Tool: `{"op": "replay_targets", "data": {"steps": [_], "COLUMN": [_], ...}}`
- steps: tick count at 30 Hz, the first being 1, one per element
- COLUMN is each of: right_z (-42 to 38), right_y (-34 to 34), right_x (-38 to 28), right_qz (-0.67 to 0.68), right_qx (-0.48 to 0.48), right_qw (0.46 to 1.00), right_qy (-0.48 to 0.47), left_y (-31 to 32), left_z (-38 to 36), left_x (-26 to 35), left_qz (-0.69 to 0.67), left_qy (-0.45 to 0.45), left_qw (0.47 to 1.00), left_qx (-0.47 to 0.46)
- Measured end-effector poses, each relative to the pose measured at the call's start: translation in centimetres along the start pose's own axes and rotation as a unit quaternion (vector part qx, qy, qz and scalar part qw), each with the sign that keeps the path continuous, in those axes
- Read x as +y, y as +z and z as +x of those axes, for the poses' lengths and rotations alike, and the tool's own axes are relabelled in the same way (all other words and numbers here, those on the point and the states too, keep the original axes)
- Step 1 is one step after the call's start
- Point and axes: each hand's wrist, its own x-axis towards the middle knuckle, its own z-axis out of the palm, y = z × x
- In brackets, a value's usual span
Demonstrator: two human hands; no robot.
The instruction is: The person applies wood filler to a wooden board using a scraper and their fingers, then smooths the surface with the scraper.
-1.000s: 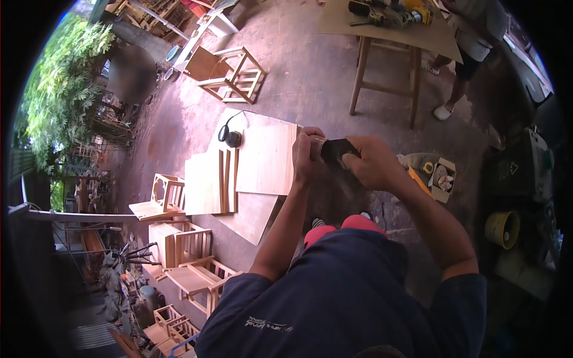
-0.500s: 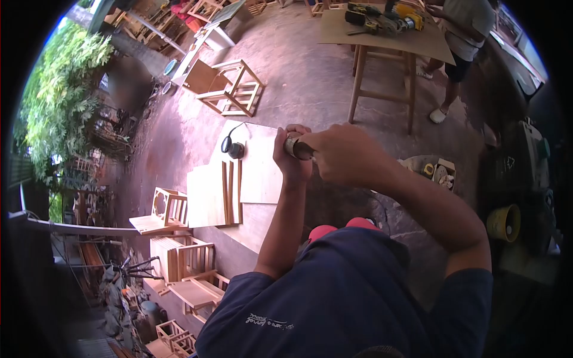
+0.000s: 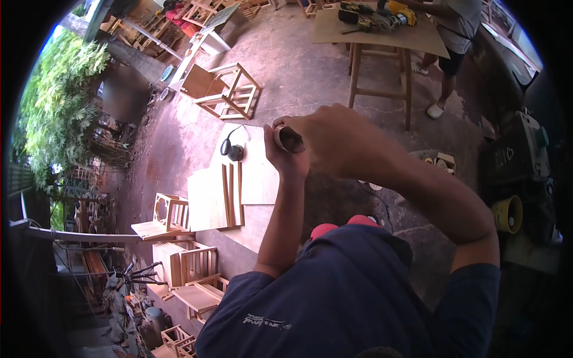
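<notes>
My left hand (image 3: 290,165) is raised in front of my chest, its fingers curled round a short hollow roll (image 3: 287,139) with a pale rim and a dark brown inside. The roll's open end faces up towards me. Right against its rim, my right hand (image 3: 331,140) is closed, knuckles up; its fingertips and whatever is pinched in them are hidden. Beyond my left forearm lie pale wooden boards (image 3: 206,200). On them rests a small black hand tool (image 3: 234,153) with a cord.
A person in shorts stands by a wooden table (image 3: 328,30) holding yellow-and-black power tools (image 3: 401,17). Wooden chair frames (image 3: 230,95) stand on the floor. More small wooden furniture (image 3: 197,295) is at left. A yellow bucket (image 3: 507,215) sits at right.
Both hands have shifted slightly left with the roll, and its hollow end has turned more towards me. The right hand has rotated, its knuckles higher. The whole view has shifted a little.
</notes>
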Motion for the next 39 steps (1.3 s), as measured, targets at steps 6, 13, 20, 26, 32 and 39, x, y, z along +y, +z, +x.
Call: {"op": "replay_targets", "data": {"steps": [6, 13, 20, 26, 32, 39], "right_z": [-0.2, -0.9, -0.5, 0.2, 1.1, 1.3], "right_y": [-0.2, -1.2, -1.4, -0.9, -0.7, -0.4], "right_x": [0.1, -0.6, -0.7, -1.0, -1.1, -1.3], "right_qz": [-0.021, -0.048, -0.118, -0.089, -0.094, -0.166], "right_qx": [-0.009, -0.029, -0.054, -0.034, -0.038, -0.059], "right_qw": [0.999, 0.996, 0.987, 0.991, 0.99, 0.981], "right_qy": [-0.04, -0.072, -0.094, -0.09, -0.096, -0.079], "left_y": [1.1, 2.1, 0.2, -0.9, -1.1, 1.0], "left_z": [-1.1, -1.7, -0.9, -0.9, -0.9, -0.8], "left_x": [0.5, 1.0, 1.7, 2.5, 3.3, 3.7], "left_qz": [0.082, 0.113, 0.067, 0.117, 0.151, 0.169], "left_qy": [0.035, 0.049, -0.003, 0.056, 0.066, 0.049], "left_qw": [0.996, 0.991, 0.998, 0.988, 0.984, 0.983], "left_qx": [-0.03, -0.043, -0.021, -0.079, -0.059, -0.06]}}
